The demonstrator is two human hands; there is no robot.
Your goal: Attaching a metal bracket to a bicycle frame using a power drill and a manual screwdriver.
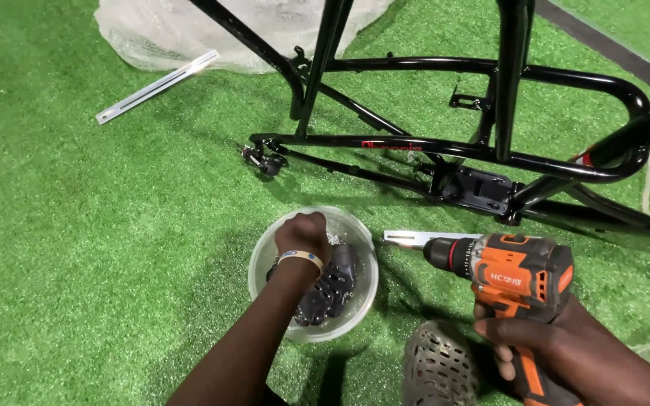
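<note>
Small silvery fasteners (332, 239) lie in a clear plastic bowl (265, 252) that sits on the green artificial turf (77, 225), just in front of a black tubular frame (445, 146). The left hand (304, 234) is down inside the bowl, fingers curled under and dipped among the bits; whether it already pinches one cannot be told, since the fingertips are hidden. A pale band with blue circles that wrist. Beside the hand in the bowl lies one dark, studded object (331, 289), perhaps a pedal, though its shape is not clear.

The right hand (543, 342) is wrapped tight around the grip of one orange and black cordless drill (509, 274), its chuck pointing left toward the bowl, held just above the turf.

The fasteners look light, hard and slick, and likely to slip away into the turf if dropped; a fingertip pinch on a single piece would seem the surest hold. Their number cannot be counted, as the hand covers most of them. The drill looks far heavier and stiff, best kept by its handle as it is now.

Two flat metal strips show: one (156, 86) well away at the upper left, the other (415, 238) lying just beside the drill's chuck. One crumpled sheet of clear wrap (182, 30) lies behind the frame. One grey perforated clog (438, 365) shows at the bottom edge, near the drill hand.
</note>
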